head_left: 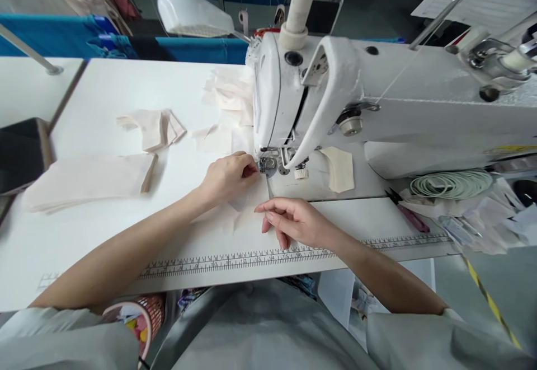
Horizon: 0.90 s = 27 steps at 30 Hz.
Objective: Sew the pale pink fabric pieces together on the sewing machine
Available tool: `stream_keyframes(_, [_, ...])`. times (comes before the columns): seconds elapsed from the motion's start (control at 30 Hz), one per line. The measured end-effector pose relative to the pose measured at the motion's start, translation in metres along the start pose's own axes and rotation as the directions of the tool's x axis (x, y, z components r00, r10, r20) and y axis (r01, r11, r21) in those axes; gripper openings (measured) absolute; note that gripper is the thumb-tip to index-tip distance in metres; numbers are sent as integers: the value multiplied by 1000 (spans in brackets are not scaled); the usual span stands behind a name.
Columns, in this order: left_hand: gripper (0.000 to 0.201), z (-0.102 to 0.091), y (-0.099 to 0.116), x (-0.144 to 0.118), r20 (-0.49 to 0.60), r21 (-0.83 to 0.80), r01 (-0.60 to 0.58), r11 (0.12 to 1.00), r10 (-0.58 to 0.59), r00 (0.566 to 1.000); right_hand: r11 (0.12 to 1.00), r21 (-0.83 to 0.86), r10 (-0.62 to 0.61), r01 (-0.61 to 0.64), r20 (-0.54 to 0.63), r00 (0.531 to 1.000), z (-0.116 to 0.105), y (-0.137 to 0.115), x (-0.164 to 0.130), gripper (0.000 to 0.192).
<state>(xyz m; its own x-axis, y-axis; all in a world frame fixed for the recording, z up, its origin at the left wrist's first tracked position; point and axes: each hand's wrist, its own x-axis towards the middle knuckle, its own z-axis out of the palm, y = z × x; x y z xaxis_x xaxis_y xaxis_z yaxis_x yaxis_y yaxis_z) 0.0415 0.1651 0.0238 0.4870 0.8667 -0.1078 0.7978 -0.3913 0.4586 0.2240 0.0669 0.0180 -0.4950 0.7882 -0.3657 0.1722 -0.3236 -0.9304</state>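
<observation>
One white table (104, 87), ruler markings along its near edge. One white sewing machine (377, 107) on the right. Three loose lots of cream fabric to the left: a large flat stack (86, 182), a smaller folded bunch (153, 128) beyond it, a crumpled heap (229, 95) far, beside the machine head. One cream patch (340, 168) lies on the machine bed. One pale, thin fabric piece (247, 202) lies flat at the presser foot (268, 164). Left hand (229, 178), fingers curled, pinches its far edge at the foot. Right hand (293, 221), fingers extended and loosely open, presses its near right edge, gripping nothing.
</observation>
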Motion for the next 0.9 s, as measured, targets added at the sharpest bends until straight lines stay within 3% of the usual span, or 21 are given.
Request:
stream_keyframes(0.17, [16,-1,1,0,2,9,10,1000,-10,1000,994,-111,18,-19,-5,1000,-3,-2,-6,32])
stream_keyframes(0.27, [17,-1,0,0,2,13,2,1000,-3,1000,914,-395,-138,98,-74,988,-6,-2,-7,31])
stream_keyframes(0.33, [18,0,0,0,-8,15,-6,1000,6,1000,711,-683,-345,167,-132,929,-9,0,-4,32])
stream_keyframes(0.43, [18,0,-1,0,-16,26,-15,1000,15,1000,360,-930,-511,69,-135,849,-13,5,1,37])
stream_keyframes(0.5, [17,0,-1,0,-15,31,-19,999,19,1000,232,-973,-519,4,-120,846,-14,7,4,40])
stream_keyframes(0.6, [16,0,-1,1,-13,23,-22,999,23,1000,125,-992,-515,-33,-93,852,-14,7,7,40])
stream_keyframes(0.9, [15,1,-1,1,-1,8,-8,1000,8,1000,18,-999,-543,-40,-43,839,-12,7,7,40])
